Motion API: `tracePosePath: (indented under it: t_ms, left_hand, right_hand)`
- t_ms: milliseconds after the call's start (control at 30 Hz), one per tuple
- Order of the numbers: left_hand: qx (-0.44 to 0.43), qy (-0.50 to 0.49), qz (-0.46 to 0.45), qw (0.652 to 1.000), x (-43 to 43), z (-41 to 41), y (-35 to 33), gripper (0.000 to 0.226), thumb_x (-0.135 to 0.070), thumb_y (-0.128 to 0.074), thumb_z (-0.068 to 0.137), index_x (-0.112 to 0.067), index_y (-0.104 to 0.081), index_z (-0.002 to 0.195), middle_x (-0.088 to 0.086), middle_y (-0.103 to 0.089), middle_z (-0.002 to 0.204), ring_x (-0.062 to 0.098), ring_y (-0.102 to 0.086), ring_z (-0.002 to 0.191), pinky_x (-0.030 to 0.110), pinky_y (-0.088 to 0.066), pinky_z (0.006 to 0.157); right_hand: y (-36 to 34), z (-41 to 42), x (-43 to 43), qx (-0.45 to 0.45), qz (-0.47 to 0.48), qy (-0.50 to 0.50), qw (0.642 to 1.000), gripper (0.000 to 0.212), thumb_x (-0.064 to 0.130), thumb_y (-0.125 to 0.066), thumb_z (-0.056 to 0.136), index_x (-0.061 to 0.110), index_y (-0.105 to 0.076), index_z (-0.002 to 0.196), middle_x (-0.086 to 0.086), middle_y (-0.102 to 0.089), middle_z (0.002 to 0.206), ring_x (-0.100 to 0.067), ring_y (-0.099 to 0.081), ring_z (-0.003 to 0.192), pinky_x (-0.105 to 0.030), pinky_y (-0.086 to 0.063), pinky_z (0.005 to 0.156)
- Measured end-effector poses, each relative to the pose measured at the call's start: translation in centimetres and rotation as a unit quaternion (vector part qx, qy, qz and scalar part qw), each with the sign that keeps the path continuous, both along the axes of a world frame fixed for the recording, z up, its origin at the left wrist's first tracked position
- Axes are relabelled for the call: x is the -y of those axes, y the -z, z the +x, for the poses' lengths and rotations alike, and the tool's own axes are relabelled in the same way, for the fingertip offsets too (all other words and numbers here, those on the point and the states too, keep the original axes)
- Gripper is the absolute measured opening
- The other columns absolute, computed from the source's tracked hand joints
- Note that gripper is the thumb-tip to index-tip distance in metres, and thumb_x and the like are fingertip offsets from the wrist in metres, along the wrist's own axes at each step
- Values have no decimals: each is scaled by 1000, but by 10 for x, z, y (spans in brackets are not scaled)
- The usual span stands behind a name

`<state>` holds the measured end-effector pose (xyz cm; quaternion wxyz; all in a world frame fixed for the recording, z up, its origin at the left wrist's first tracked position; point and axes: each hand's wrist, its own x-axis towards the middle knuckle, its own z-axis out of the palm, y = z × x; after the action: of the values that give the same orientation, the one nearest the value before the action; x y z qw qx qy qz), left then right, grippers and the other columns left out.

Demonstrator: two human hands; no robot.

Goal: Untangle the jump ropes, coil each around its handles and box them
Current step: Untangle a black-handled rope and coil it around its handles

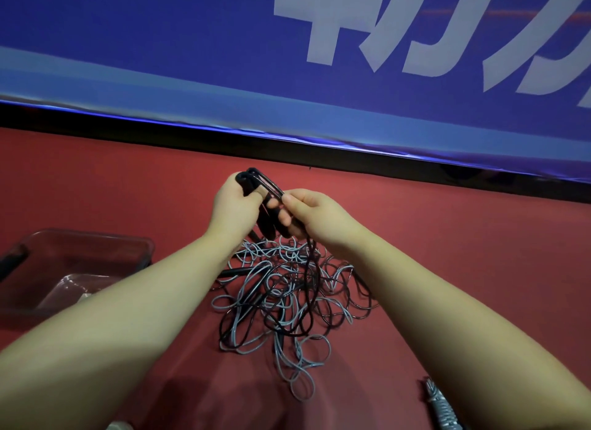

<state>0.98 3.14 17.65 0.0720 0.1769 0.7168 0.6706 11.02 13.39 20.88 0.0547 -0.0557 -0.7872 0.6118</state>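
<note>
A tangle of thin grey and black jump ropes [284, 298] lies on the red floor in the middle of the head view. Above it, my left hand [233, 205] grips a pair of black handles [252, 181] held together, their tops sticking out past my fist. My right hand [315, 217] pinches the black rope [308, 269] right beside the handles; the rope hangs from my fingers down into the pile. More black handles [235, 272] lie half buried in the tangle. A clear plastic box [96, 247] sits on the floor at the left.
A blue banner [192, 61] with white lettering stands upright along the far side, with a dark strip beneath it. A grey coiled rope bundle [439, 404] lies at the bottom right near my right forearm. A black object [12, 263] rests at the box's left end.
</note>
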Motion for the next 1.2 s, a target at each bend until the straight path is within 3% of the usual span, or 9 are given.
tracePosePath:
  t_ms: [67,200,367,500,533,633,733,967,1200]
  left_hand:
    - [57,-12,42,997,1,-4,-3,14,-3,-51,91,-12,-56,101,16,-67,108,34,-63,103,50,-51,90]
    - [188,-38,188,963,7,-16,-14,22,5,-42,91,-15,-51,91,7,-71,89,25,-68,88,34,-57,62]
    - [305,-17,270,913,5,-15,-16,24,5,-39,93,-7,-47,112,10,-68,87,30,-65,93,45,-54,64]
    - [321,-1,301,898,4,-16,-18,17,4,-40,93,-7,-50,102,8,-70,78,27,-68,82,41,-56,56]
    - [328,3,307,893,5,-17,-17,16,3,-39,94,-7,-51,97,8,-70,78,26,-68,81,40,-56,55]
    - [353,5,323,878,7,-16,-15,17,0,-38,96,-8,-52,89,9,-67,84,25,-68,79,41,-55,57]
    - [358,12,341,870,12,-17,-13,17,-1,-39,96,-6,-54,89,10,-68,86,25,-68,83,40,-55,57]
    - [323,57,312,892,10,-13,-17,15,-2,-40,97,-11,-52,99,9,-72,90,27,-68,87,40,-57,57]
    - [250,47,264,931,19,-26,-28,22,2,-40,96,-15,-54,97,0,-74,80,18,-72,83,42,-55,64]
  right_hand:
    - [3,1,-7,18,108,40,993,28,17,-33,103,13,-57,89,6,-49,59,-1,-36,40,-14,-30,45]
    - [18,5,-24,46,289,105,951,33,28,-39,101,14,-52,74,3,-51,61,-7,-44,50,-25,-33,51]
    - [31,2,-27,39,289,170,941,34,38,-34,101,11,-51,89,1,-53,72,-20,-49,70,-32,-34,62]
    - [30,-1,-26,45,239,159,957,40,43,-32,100,25,-48,132,7,-60,121,-15,-53,109,-32,-41,92]
    - [31,-3,-26,49,230,145,961,42,43,-31,100,25,-47,135,11,-58,118,-13,-51,108,-31,-38,95]
    - [36,-8,-24,27,189,139,972,29,40,-31,101,30,-58,96,22,-43,77,0,-41,75,-24,-34,72]
    - [40,-13,-19,1,196,168,966,30,37,-32,101,39,-40,72,20,-39,68,4,-36,64,-25,-30,65]
    - [43,-17,-8,-21,248,167,954,39,38,-31,101,19,-60,119,1,-64,97,-19,-57,90,-30,-41,72]
    - [40,-7,-18,17,256,113,960,40,40,-32,101,17,-59,120,19,-43,71,1,-42,64,-18,-30,57]
